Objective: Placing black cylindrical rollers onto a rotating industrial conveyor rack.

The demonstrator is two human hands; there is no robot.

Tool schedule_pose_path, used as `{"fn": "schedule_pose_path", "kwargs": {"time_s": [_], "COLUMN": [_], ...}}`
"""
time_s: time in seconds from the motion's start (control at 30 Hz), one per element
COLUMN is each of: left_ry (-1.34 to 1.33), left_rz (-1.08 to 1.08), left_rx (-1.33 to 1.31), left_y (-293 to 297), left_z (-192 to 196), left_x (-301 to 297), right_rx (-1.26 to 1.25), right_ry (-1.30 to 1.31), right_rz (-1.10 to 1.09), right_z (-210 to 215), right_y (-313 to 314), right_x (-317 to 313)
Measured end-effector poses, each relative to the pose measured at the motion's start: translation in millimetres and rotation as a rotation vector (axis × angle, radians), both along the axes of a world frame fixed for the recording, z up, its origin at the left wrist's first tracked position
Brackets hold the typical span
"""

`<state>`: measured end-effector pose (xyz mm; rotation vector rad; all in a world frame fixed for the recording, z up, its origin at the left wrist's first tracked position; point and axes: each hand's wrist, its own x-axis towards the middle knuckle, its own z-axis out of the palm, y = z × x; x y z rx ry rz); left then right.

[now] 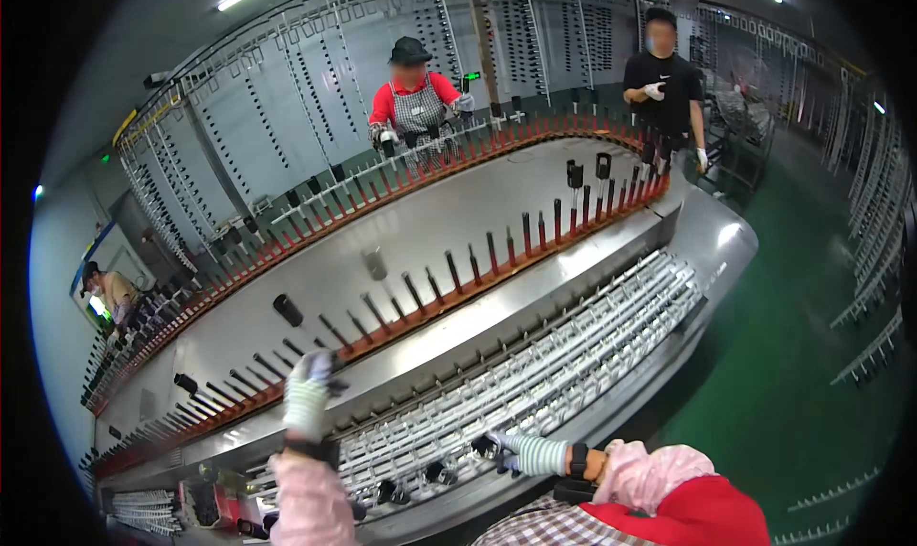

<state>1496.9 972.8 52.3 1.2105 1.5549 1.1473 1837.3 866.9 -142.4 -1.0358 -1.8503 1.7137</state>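
My left hand (308,398), in a pale striped glove with dark fingers, reaches up to the near row of upright spindles (413,293). Its fingers are closed at a dark thing there; blur hides what it is. My right hand (530,453), gloved alike, is low over the white toothed racks (573,341). Its fingertips are closed on a small black part (486,446). Two similar black parts lie on the racks, one black part (439,472) beside my right hand and another black part (392,492) farther left.
The spindles ride a looping conveyor track (497,277) around a metal table (420,231); some carry black caps (287,309). Across it works a person in an apron (417,114); another person in black (666,83) stands far right, a third person (119,293) far left. Racks hang behind.
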Motion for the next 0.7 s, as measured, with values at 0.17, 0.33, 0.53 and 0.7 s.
{"fn": "schedule_pose_path", "kwargs": {"time_s": [0.17,0.33,0.53,0.7], "left_ry": [-0.07,0.232,0.04,-0.014], "left_rz": [0.234,0.668,0.698,0.739], "left_rx": [0.061,0.263,0.245,0.369], "left_y": [163.1,195.2,215.3,144.0], "left_z": [-126.8,-176.9,-67.1,-40.0], "left_x": [20.2,-68.6,47.1,57.3], "right_rx": [0.264,0.461,0.618,0.356], "right_ry": [0.208,-0.035,-0.188,0.43], "right_rz": [-0.334,-0.729,-1.008,-0.973], "right_z": [68.8,88.5,41.2,100.2], "right_y": [124.9,294.9,436.9,477.6], "right_x": [118.1,228.4,284.2,217.6]}}
